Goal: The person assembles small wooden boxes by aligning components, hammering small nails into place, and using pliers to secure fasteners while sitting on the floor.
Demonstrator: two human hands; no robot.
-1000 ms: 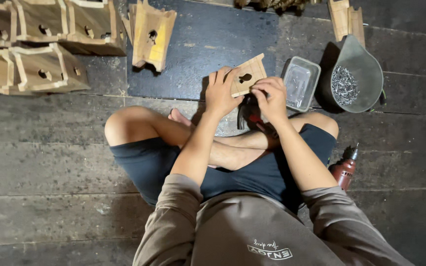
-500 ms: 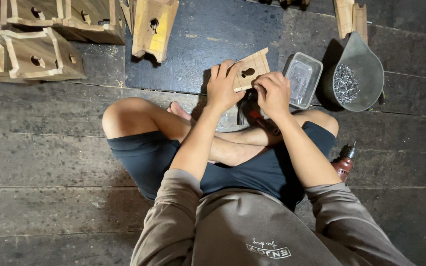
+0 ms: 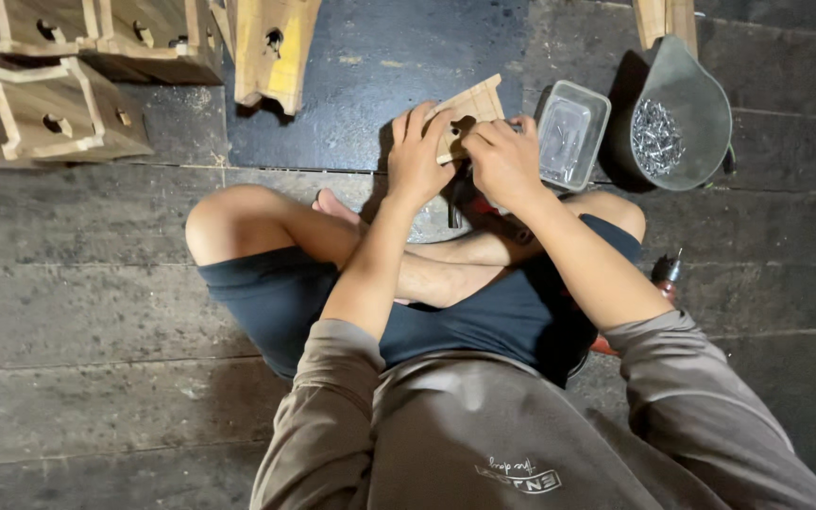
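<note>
Both hands have drawn closer over the panel since the earlier frame. Birdhouses (image 3: 59, 113) lie at ten o'clock on the floor (image 3: 96, 312), a nail scoop (image 3: 677, 118) at two. Left hand (image 3: 417, 156) and right hand (image 3: 502, 161) each close a firm grip on the small wooden panel (image 3: 474, 106) at twelve: light, stiff, best held by its edges.

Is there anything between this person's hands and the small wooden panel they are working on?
Nothing visible. The left hand and the right hand both grip the small wooden panel directly, one on each side. The clear plastic tray and the grey scoop of nails sit off to the right, apart from the hands.
</note>
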